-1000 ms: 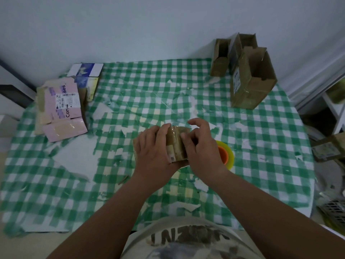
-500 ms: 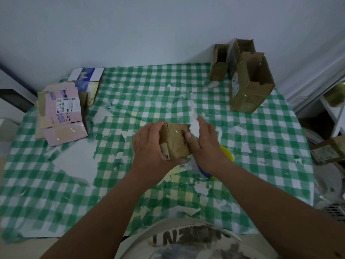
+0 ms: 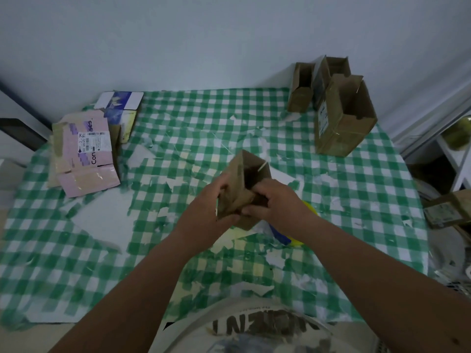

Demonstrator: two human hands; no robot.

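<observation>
The table [image 3: 178,128] fills the view under a green-checked cloth, worn through to white in many patches. At its far right corner stands a big brown box [image 3: 341,123], upright with its top open. Two narrower brown boxes [image 3: 300,90] stand just behind it against the far edge. A flattened pink box [image 3: 86,159] with a printed label lies at the left edge, partly on top of other flat card.

Over the middle of the table, lifted clear of the cloth, is the small brown box [image 3: 242,179]. It is tilted, with its open end pointing away from the person. The left hand [image 3: 204,212] is wrapped around its left side. The right hand [image 3: 277,202] is clamped on its near right part, fingers curled into the card. Which flap it has hold of I cannot tell, because the picture is blurred there. A yellow roll [image 3: 310,209], likely tape, lies on the cloth just under the right wrist.

The card looks thin, so the main risk is a squeeze from both sides that creases a wall or tears a flap. A loose strip across the open end, which looks like tape, could stick to a finger and drag the box askew. If the right wrist drops, it could knock the roll towards the near edge.
</observation>
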